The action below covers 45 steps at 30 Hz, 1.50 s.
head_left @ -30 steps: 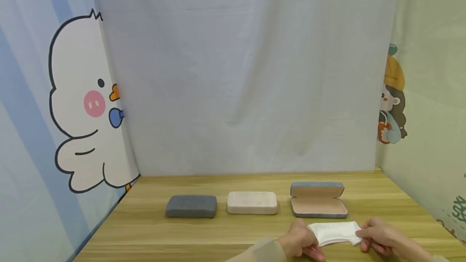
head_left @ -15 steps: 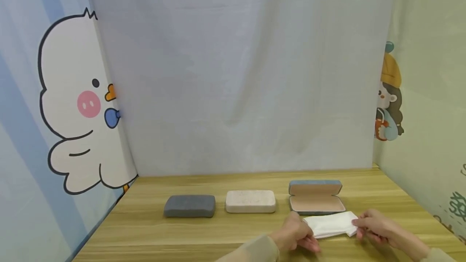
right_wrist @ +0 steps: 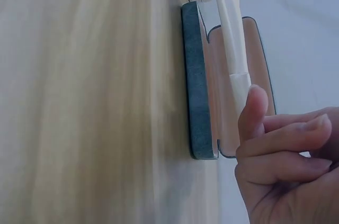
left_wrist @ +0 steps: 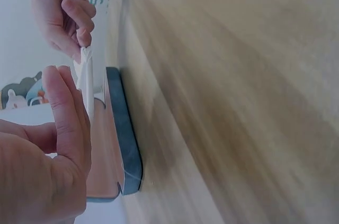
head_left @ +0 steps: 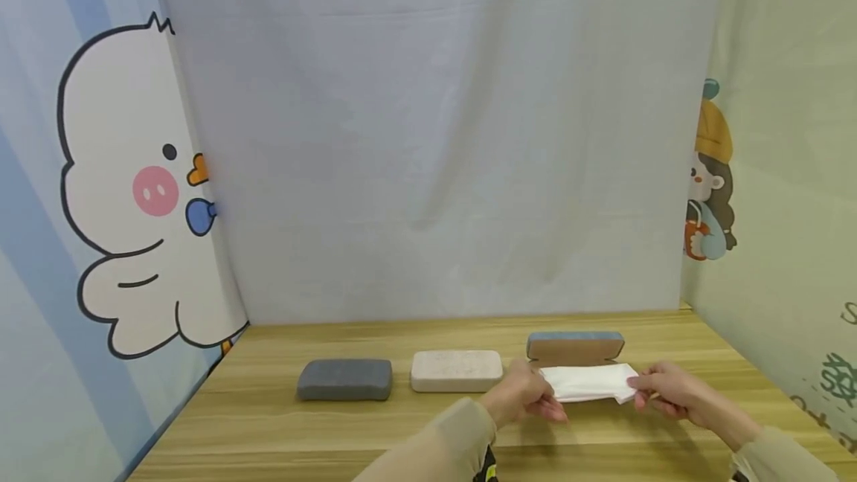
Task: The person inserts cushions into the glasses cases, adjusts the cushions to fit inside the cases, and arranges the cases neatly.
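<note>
A folded white cloth (head_left: 588, 382) is stretched level between both hands in the head view. My left hand (head_left: 525, 394) pinches its left end, and my right hand (head_left: 669, 390) pinches the right end. Just behind and beneath the cloth, a blue glasses case (head_left: 576, 346) stands with its lid raised; the cloth hides its lower half in the head view. From the right wrist view, the case's blue outer wall (right_wrist: 196, 83) and pinkish lining show, and the cloth (right_wrist: 233, 33) hangs above them, apart from the table.
To the left of the opened case lie a closed cream glasses case (head_left: 457, 371) and a closed dark grey glasses case (head_left: 344, 379). All rest on a wooden table (head_left: 268, 430). A grey-white curtain (head_left: 442, 169) hangs behind, with printed cloth walls at both sides.
Both hands have lifted the white cloth off the table and carried it away from me, to over the opened glasses case. The view has shifted slightly; the cases stayed put.
</note>
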Motion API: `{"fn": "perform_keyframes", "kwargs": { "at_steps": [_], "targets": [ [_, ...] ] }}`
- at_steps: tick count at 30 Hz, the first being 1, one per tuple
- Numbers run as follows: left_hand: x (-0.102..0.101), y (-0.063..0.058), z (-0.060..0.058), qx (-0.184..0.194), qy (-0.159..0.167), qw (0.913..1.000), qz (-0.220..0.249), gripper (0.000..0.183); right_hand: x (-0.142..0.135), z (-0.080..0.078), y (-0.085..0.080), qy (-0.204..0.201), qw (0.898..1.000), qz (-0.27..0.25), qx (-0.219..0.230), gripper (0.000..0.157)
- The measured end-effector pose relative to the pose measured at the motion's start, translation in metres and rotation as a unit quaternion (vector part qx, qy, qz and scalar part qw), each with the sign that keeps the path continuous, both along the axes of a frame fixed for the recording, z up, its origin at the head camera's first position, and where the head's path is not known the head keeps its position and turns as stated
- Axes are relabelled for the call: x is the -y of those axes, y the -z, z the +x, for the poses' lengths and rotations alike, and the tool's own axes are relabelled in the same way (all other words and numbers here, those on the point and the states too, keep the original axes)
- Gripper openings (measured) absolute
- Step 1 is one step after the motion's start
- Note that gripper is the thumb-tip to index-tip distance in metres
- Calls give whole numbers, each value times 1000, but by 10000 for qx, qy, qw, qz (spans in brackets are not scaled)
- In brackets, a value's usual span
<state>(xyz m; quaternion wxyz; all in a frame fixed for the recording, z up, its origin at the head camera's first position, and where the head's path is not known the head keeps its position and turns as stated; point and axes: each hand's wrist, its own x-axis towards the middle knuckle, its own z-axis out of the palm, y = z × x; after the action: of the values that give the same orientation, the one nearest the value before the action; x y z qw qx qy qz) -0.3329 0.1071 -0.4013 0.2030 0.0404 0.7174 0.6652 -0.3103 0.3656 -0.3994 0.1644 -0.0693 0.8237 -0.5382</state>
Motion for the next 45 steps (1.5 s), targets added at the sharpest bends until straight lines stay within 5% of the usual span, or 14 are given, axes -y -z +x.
{"fn": "perform_keyframes", "kwargs": {
  "at_steps": [11,20,27,33,38,45],
  "targets": [
    [4,-3,-24,-46,-260,9996,-34,7,5,-26,-2,20,10000,-27,-6,31],
    [-2,8,-34,-110,-460,9989,56,10,9,-36,13,423,9988,232,-59,29],
    [-8,12,-33,-367,-624,9974,-42,11,10,-35,22,678,9967,341,-273,30],
    [-9,15,-29,-662,-539,9952,-469,12,12,-32,22,1320,9869,768,-527,34],
    [-8,18,-27,-913,-582,9904,-857,18,13,-29,22,1410,9835,927,-657,39],
    [-6,21,-28,-1274,-470,9812,-1368,19,11,-27,20,1618,9775,1139,-728,25]
  ]
}}
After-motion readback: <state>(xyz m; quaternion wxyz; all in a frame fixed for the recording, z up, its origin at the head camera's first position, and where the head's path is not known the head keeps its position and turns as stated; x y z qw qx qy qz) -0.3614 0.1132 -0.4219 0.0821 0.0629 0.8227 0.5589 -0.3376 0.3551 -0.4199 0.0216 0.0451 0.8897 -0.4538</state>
